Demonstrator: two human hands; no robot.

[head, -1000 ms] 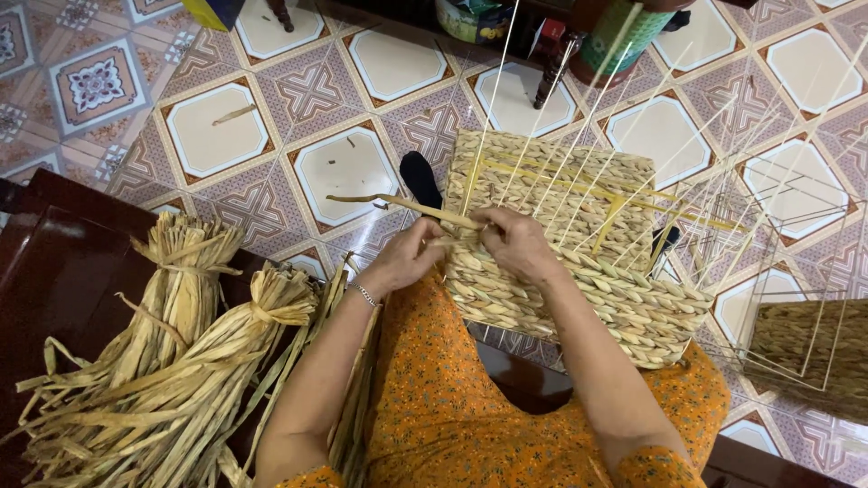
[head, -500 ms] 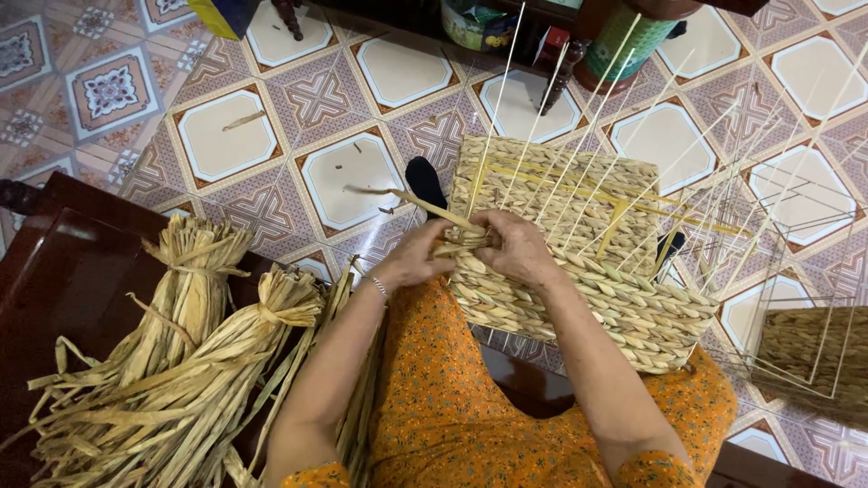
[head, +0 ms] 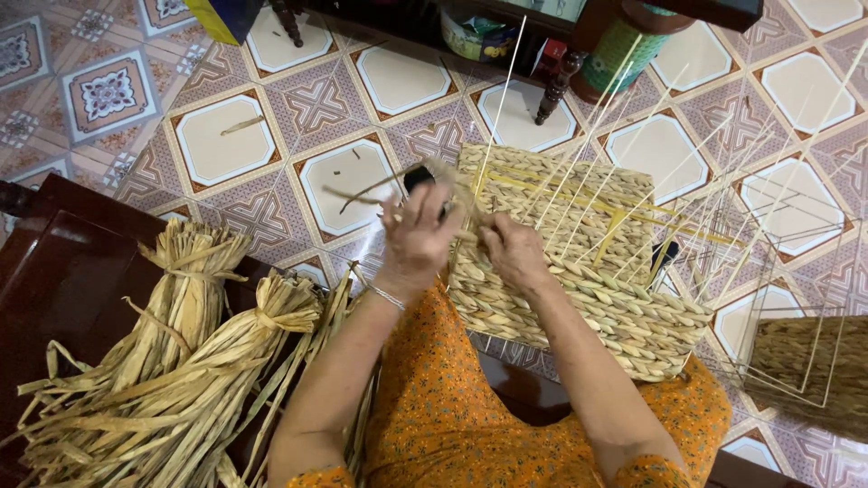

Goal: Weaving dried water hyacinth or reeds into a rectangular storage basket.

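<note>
A half-woven straw basket [head: 597,298] with pale upright ribs rests on my lap, over orange clothing. My left hand [head: 418,237] grips a dry straw strand [head: 366,188] at the basket's left corner, its loose end sticking out to the left. Just to its right, my right hand [head: 514,249] pinches the same strand against the woven edge. A thin bracelet circles my left wrist.
Bundles of dried straw [head: 172,361] lie on a dark wooden bench [head: 54,262] at the left. A second woven basket with a wire frame [head: 805,370] stands at the right. Patterned floor tiles, furniture legs [head: 553,89] and a green container [head: 615,54] are beyond.
Both hands have shifted left along the basket edge to its corner. The strand's loose end now points further left and the left hand has risen over it.
</note>
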